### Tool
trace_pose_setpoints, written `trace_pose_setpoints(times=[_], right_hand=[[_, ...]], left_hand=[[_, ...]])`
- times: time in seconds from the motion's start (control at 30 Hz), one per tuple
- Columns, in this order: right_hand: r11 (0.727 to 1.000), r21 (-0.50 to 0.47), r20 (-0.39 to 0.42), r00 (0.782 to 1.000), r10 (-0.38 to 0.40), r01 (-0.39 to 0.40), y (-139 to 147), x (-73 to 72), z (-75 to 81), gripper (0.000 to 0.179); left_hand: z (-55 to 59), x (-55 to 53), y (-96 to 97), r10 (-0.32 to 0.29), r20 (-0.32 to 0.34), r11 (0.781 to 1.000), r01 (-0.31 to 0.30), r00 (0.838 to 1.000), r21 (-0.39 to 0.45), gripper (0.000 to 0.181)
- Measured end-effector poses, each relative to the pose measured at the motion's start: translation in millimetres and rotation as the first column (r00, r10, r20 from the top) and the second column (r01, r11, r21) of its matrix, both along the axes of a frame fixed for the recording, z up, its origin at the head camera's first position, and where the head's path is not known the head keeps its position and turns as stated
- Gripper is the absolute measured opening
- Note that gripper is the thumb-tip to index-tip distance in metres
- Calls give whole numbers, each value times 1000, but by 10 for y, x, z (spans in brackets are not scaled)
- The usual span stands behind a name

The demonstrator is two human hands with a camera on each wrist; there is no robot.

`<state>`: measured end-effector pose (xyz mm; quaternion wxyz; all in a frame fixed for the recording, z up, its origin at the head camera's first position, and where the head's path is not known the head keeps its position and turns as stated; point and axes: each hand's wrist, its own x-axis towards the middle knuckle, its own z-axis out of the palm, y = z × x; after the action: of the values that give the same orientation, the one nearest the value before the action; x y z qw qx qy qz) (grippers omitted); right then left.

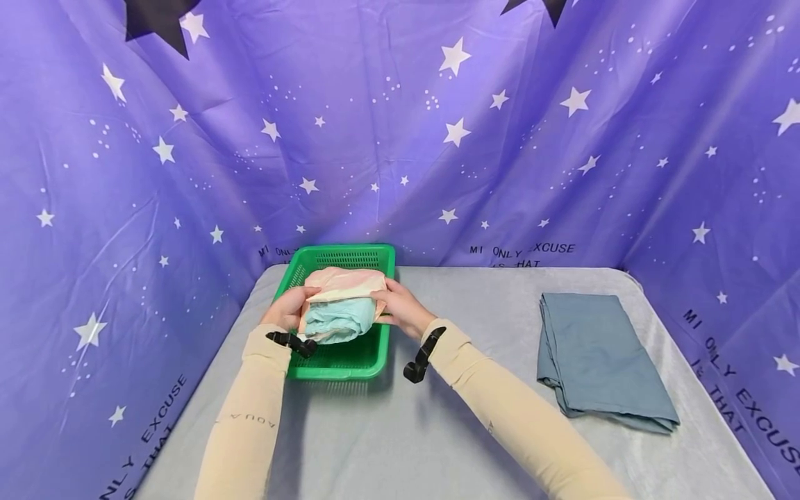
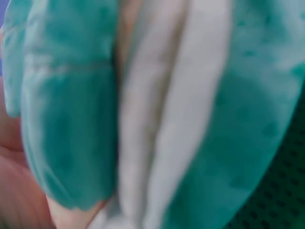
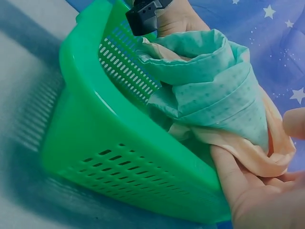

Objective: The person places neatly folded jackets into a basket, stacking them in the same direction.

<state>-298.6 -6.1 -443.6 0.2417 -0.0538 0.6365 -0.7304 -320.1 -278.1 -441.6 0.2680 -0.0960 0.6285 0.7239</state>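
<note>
Both hands hold a folded bundle of cloth (image 1: 340, 319) above the green plastic basket (image 1: 344, 373). Its outside is peach and cream, and mint-green fabric is folded within. My left hand (image 1: 287, 307) grips the bundle's left side. On the opposite side my right hand (image 1: 405, 310) holds it, thumb on top and fingers beneath. Seen from the right wrist, the mint layers (image 3: 214, 90) bulge over the basket's rim (image 3: 112, 105), with peach fabric (image 3: 269, 162) over the fingers. The left wrist view is filled by blurred mint and white folds (image 2: 71, 129).
A blue-grey folded cloth (image 1: 603, 361) lies on the right of the grey-covered table (image 1: 475, 410). Purple star-printed curtains (image 1: 387, 125) hang behind and at both sides. The basket stands near the table's back left.
</note>
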Motion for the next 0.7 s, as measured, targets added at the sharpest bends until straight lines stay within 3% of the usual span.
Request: trace_pose_setpoints(times=[0.13,0.2,0.27,0.43,0.63,0.7], right_hand=[[1000,29,-37,999,13,-12,-27,17,-1,54],[998,61,-63,998,17,-13,-44,42,-9,55],[995,94,-86,996,25,-17,-50,75,-5,54],[983,183,-157,987,40,-11,-62,144,26,55],[961,275,-229,972,50,16,-70,251,71,78],[953,302,-241,969,59,17,-69,291,92,79]], left_hand=[[-72,-19,-6,75,-51,986,-82,996,-143,28],[-96,-14,10,111,-87,959,-130,990,-250,20],[-90,7,31,110,-114,933,-142,987,-330,19],[-51,35,49,39,-146,890,-101,989,-445,44],[-2,50,27,-36,-155,886,-40,987,-461,89],[13,66,19,-77,-164,890,-7,983,-457,95]])
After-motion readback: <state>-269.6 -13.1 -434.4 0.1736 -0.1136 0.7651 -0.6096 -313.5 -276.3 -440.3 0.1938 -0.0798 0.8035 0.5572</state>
